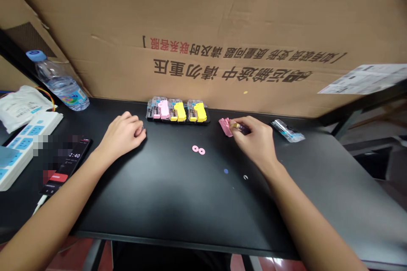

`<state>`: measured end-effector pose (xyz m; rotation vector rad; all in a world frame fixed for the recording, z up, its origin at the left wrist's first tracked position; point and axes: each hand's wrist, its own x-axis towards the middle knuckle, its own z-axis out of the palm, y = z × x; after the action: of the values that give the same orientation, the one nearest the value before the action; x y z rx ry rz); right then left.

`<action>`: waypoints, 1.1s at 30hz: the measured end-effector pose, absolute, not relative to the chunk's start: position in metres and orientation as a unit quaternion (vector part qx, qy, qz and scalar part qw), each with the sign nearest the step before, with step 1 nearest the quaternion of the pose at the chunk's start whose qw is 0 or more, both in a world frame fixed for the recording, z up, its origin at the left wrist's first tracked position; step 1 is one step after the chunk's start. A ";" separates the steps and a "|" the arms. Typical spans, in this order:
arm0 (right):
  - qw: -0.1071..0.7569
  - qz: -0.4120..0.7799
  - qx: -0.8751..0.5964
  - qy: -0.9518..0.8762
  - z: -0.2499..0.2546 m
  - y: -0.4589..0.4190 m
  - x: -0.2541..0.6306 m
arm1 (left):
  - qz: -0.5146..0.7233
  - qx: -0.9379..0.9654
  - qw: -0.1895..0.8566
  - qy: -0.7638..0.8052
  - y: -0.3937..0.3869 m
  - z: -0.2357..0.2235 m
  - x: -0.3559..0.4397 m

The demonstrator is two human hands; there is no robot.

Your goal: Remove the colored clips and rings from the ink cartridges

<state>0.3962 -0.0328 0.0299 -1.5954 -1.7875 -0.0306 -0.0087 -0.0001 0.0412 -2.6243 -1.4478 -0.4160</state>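
My right hand [254,137] rests on the black table [159,203], its fingers closed around a small pink piece [225,126] that sticks out to the left of the fingertips. My left hand [123,134] lies on the table with fingers curled loosely into a fist, holding nothing visible. Between the hands, at the back, stands a row of small clear packs with pink and yellow parts [177,111]. Two pink rings [198,150] lie on the table in the middle.
A clear wrapped pack [288,131] lies right of my right hand. A phone [68,165], a white power strip [23,144], a water bottle [59,82] and a white bag [20,106] sit at the left. A cardboard wall [222,29] stands behind.
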 end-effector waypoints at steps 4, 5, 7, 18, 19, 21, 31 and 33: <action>0.358 -0.008 -0.623 -0.695 0.030 -0.033 0.397 | -0.157 -0.839 0.067 -0.516 0.010 0.036 -0.021; 0.358 -0.007 -0.623 -0.696 0.030 -0.033 0.396 | -0.168 -0.837 0.063 -0.518 0.011 0.035 -0.022; 0.357 -0.005 -0.621 -0.698 0.031 -0.034 0.396 | -0.194 -0.833 0.053 -0.516 0.013 0.034 -0.022; 0.365 -0.005 -0.613 -0.701 0.032 -0.037 0.385 | -0.221 -0.900 0.005 -0.375 -0.001 0.033 0.003; 0.365 -0.002 -0.611 -0.703 0.032 -0.037 0.385 | -0.212 -0.902 0.005 -0.376 0.000 0.031 0.003; 0.361 0.003 -0.608 -0.707 0.031 -0.038 0.384 | -0.196 -0.905 0.004 -0.378 0.001 0.029 0.003; 0.346 0.016 -0.599 -0.722 0.027 -0.039 0.380 | -0.168 -0.899 0.016 -0.405 0.003 0.026 0.014; 0.345 0.021 -0.598 -0.724 0.026 -0.039 0.379 | -0.174 -0.899 0.013 -0.401 0.004 0.026 0.015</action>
<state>0.3791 -0.0394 0.0263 -1.5521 -1.8791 0.0538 0.0148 0.0039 0.0263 -2.8008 -1.2501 -0.5425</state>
